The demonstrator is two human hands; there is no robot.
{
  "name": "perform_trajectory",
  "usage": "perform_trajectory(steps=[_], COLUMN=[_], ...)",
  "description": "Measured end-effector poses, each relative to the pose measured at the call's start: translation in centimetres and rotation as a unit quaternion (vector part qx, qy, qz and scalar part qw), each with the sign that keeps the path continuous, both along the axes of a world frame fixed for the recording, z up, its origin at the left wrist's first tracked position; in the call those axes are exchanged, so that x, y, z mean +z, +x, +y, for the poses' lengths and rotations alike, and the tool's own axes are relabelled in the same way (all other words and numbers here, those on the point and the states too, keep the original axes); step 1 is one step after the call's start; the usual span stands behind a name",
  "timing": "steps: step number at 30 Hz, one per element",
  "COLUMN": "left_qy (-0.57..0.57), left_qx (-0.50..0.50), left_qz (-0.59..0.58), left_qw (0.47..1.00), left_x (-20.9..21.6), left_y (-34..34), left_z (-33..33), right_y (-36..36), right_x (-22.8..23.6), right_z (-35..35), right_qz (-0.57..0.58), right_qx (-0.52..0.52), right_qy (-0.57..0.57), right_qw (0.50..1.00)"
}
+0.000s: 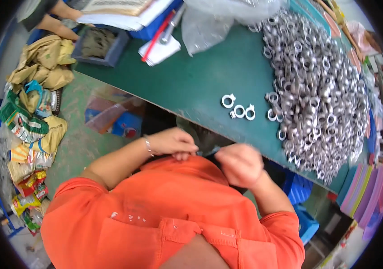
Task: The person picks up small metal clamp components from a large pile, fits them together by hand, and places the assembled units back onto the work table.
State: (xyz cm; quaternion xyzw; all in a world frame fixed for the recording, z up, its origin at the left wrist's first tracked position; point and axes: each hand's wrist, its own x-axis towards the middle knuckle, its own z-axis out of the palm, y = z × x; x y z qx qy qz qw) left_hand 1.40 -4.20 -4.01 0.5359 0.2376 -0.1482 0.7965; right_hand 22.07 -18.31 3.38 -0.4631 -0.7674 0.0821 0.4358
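My left hand (173, 142) is just off the table's front edge, close to my orange shirt, with its fingers curled together in a pinch. Whatever they hold is too small to make out. Beside it, my right hand (240, 165) is blurred by motion; its fingers look curled in, and their grip is unclear. A small bluish-grey bit shows between the two hands. Ahead of them on the green table (191, 85) lie a few loose metal ring clamps (228, 101), apart from a big heap of similar grey rings (317, 89) on the right.
Clear plastic bags (209, 27), a red pen (157, 36) and a grey-blue box of dark material (99, 46) sit toward the back. Crumpled sacks and wrappers (39, 130) lie at the left. Coloured plastic bins (366, 193) stand at the right. Other people's arms (56, 22) show at the far edges.
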Motion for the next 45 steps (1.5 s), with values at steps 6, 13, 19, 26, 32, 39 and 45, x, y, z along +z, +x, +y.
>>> perform_trajectory(steps=[6, 13, 19, 26, 32, 39, 45], left_qy=[0.106, 0.179, 0.116, 0.037, 0.033, 0.292, 0.359], left_qx=[0.046, 0.026, 0.148, 0.209, 0.24, 0.157, 0.115], left_qz=[-0.046, -0.081, -0.145, -0.189, -0.19, -0.238, -0.281], left_qw=[0.992, 0.98, 0.971, 0.959, 0.951, 0.913, 0.883], left_x=[2.0, 3.9, 5.6, 6.5, 6.6, 6.6, 6.7], left_y=[-0.9, 0.3, 2.3, 3.4, 3.4, 2.8, 2.6], left_z=[0.6, -0.5, -1.5, -2.1, -2.6, -2.0, -1.8], right_y=[3.7, 3.6, 1.0, -1.5, -1.9, -2.6, -2.4], right_x=[1.6, -0.2, -0.6, -1.2, -1.7, -1.8, -1.8], right_z=[0.1, 1.2, -0.4, -0.7, -0.1, -0.7, -0.9], right_qz=[-0.016, -0.126, 0.185, 0.229, 0.133, 0.483, 0.48], right_qx=[-0.318, -0.321, -0.216, -0.146, -0.15, -0.118, -0.064], right_qy=[-0.039, -0.107, -0.098, -0.095, -0.03, -0.242, -0.283], right_qw=[0.947, 0.932, 0.954, 0.958, 0.979, 0.833, 0.828])
